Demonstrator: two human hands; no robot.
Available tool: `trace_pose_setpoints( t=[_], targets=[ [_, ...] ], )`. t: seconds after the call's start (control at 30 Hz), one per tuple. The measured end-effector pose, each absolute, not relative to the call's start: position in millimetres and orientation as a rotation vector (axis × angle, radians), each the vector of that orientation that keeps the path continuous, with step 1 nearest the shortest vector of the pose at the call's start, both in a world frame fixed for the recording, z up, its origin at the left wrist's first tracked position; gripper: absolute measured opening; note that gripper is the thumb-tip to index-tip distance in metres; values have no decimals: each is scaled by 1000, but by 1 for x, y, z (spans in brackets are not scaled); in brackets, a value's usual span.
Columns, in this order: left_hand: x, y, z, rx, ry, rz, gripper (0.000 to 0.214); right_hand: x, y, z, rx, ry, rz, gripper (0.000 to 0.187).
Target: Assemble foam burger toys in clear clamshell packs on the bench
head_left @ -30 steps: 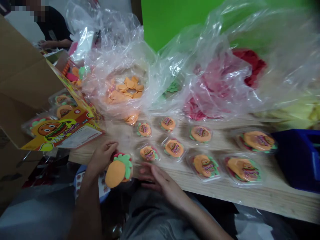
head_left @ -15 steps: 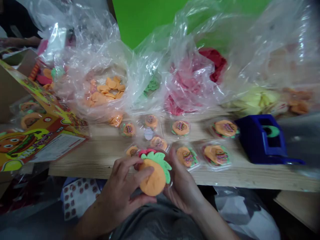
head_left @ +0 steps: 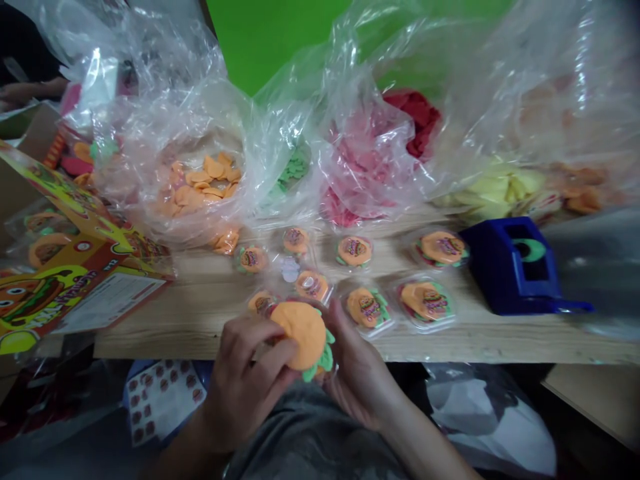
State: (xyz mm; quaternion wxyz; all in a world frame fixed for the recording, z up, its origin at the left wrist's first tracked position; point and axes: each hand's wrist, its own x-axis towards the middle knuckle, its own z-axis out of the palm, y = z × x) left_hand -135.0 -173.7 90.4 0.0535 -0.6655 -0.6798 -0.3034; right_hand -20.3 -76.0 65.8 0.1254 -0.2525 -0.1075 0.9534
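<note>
Left of blue plastic tape dispenser, left hand pinches round orange soft-looking disc atop frilly green leaf-like piece; right hand cups stack from side. Best centre disc, pressing lightly.

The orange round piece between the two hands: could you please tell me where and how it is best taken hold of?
I'd pinch the orange round piece by its left rim, coming from the left, where the left hand touches it. The green leafy piece juts out past its lower right edge, near the right hand, so a pinch there might catch both.
</note>
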Motion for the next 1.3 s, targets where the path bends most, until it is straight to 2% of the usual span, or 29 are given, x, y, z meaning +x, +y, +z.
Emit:
trace_pose_setpoints(
  t=[0.07,0.17,0.23,0.37,0.43,0.47,0.5,0.57,0.67,0.77,0.83,0.93,1.0,1.17,1.3],
  targets=[
    [-135,-179,91,-2151,-2045,-863,13,-18,-75,66,-771,-325,2755,48],
    [-136,-185,89,-2213,-2053,-1025,26,-17,-74,67,-768,-313,2757,47],
    [-140,-180,85,-1967,-2194,-1346,30,-16,-75,70,-735,-311,2763,46],
    [-162,-140,77,-1136,-2620,-2265,44,-16,-77,75,-713,-320,2800,48],
    [-173,-121,78,-1056,-2767,-2617,50,-15,-78,76,-775,-317,2788,48],
    [-176,-116,80,-1146,-2774,-2675,49,-15,-78,75,-816,-312,2781,48],
    [-177,-115,84,-1297,-2757,-2622,46,-15,-77,75,-863,-303,2778,48],
    [-173,-121,93,-1687,-2657,-2294,38,-15,-73,74,-950,-269,2784,50],
    [-155,-139,104,-2193,-2483,-1730,50,-17,-64,77,-1034,-211,2724,48],
    [-135,-148,103,-2310,-2161,-1396,64,-21,-55,84,-990,-174,2709,47],
    [-126,-147,99,-2200,-2051,-1260,58,-22,-52,88,-883,-174,2755,50],
    [-119,-142,93,-2054,-2055,-1212,38,-20,-50,91,-697,-241,2773,53],
    [-120,-140,92,-2032,-2026,-1207,33,-17,-49,91,-575,-307,2765,53],
    [-122,-144,90,-2051,-1967,-1236,37,-11,-50,96,-474,-353,2713,44],
    [-113,-149,79,-1844,-1950,-1467,47,-10,-54,97,-508,-350,2725,49]
  ],
)
